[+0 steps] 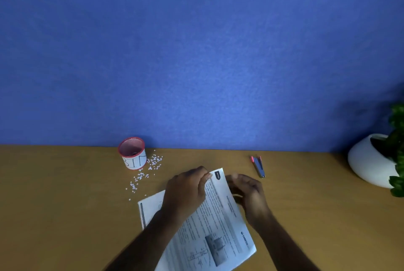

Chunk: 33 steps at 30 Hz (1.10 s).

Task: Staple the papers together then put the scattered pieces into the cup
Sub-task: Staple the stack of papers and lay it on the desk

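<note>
Papers (220,224) lie under left hand (188,189), right hand (249,192) alongside.

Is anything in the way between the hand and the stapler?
Nothing visible is. The right hand rests at the papers' right edge, and the stapler lies up and to its right with only bare desk between them. The plant pot sits well off to the side.

Printed papers (220,222) lie askew; a stapler (258,167) lies apart to their right; white pieces (146,172) scatter beside the upright red-rimmed cup (133,156).
</note>
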Motion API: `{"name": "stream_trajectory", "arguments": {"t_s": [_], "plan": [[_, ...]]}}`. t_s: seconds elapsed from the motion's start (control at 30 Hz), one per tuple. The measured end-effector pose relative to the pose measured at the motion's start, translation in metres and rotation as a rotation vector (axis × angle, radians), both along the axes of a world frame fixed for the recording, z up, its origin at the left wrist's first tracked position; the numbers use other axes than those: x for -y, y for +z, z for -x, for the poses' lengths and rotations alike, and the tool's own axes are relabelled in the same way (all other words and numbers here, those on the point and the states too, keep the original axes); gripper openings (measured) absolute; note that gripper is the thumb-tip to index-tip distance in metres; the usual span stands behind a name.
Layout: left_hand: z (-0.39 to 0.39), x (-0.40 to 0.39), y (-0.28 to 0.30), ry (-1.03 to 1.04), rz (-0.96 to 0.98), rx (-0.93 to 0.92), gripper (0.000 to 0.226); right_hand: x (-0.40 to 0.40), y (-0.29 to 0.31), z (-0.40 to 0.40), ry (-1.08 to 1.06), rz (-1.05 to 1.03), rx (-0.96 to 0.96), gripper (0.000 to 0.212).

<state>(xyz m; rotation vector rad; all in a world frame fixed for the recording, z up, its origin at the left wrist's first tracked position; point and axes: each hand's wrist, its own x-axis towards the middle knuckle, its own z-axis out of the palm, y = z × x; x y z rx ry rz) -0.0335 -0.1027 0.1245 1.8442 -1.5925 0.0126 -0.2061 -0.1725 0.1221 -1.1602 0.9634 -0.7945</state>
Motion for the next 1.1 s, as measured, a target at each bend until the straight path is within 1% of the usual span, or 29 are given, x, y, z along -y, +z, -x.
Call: {"name": "stream_trajectory", "arguments": {"t_s": [0.07, 0.1, 0.13, 0.17, 0.23, 0.27, 0.3, 0.37, 0.47, 0.53, 0.63, 0.77, 0.83, 0.9, 0.97, 1.03, 1.07, 1.1], "plan": [[0.0, 0.006, -0.001, -0.002, 0.009, -0.011, 0.025, 0.027, -0.019, 0.005, -0.235, -0.026, -0.045, 0.022], [0.001, 0.009, -0.002, -0.01, 0.011, -0.021, 0.025, 0.042, -0.03, 0.009, -0.32, 0.0, -0.113, 0.018], [0.0, 0.012, -0.003, -0.016, 0.011, -0.03, 0.025, 0.058, -0.043, 0.015, -0.374, 0.054, -0.238, 0.014], [0.0, 0.016, -0.005, -0.019, 0.015, -0.032, 0.026, 0.073, -0.054, 0.022, -0.388, 0.14, -0.395, 0.013], [-0.002, 0.024, -0.008, -0.025, 0.026, -0.025, 0.03, 0.098, -0.068, 0.036, -0.342, 0.305, -0.724, 0.02], [-0.002, 0.029, -0.01, -0.03, 0.023, -0.023, 0.033, 0.108, -0.072, 0.041, -0.327, 0.355, -0.824, 0.025], [-0.004, 0.033, -0.011, -0.037, 0.02, -0.023, 0.034, 0.116, -0.073, 0.045, -0.315, 0.389, -0.879, 0.028], [-0.006, 0.043, -0.014, -0.054, 0.011, -0.037, 0.032, 0.13, -0.075, 0.049, -0.301, 0.418, -0.939, 0.034], [-0.008, 0.054, -0.016, -0.075, -0.008, -0.059, 0.029, 0.148, -0.087, 0.051, -0.295, 0.38, -0.985, 0.043], [-0.009, 0.062, -0.018, -0.084, -0.022, -0.073, 0.028, 0.16, -0.096, 0.05, -0.29, 0.337, -1.008, 0.045], [-0.009, 0.073, -0.019, -0.091, -0.032, -0.089, 0.03, 0.172, -0.108, 0.047, -0.288, 0.357, -1.059, 0.047], [-0.01, 0.085, -0.025, -0.1, -0.043, -0.112, 0.036, 0.18, -0.117, 0.041, -0.293, 0.372, -1.09, 0.034], [-0.01, 0.088, -0.027, -0.111, -0.07, -0.126, 0.033, 0.18, -0.12, 0.039, -0.281, 0.373, -1.132, 0.03], [-0.009, 0.09, -0.028, -0.117, -0.089, -0.129, 0.028, 0.18, -0.12, 0.036, -0.282, 0.353, -1.15, 0.031], [-0.009, 0.092, -0.028, -0.126, -0.1, -0.121, 0.025, 0.179, -0.117, 0.035, -0.321, 0.332, -1.106, 0.034], [-0.009, 0.092, -0.028, -0.131, -0.107, -0.113, 0.025, 0.179, -0.113, 0.036, -0.351, 0.317, -1.006, 0.039], [-0.009, 0.092, -0.027, -0.133, -0.111, -0.112, 0.025, 0.179, -0.111, 0.037, -0.348, 0.276, -0.924, 0.041], [-0.009, 0.091, -0.026, -0.137, -0.117, -0.113, 0.026, 0.179, -0.105, 0.038, -0.342, 0.177, -0.769, 0.045]]}}
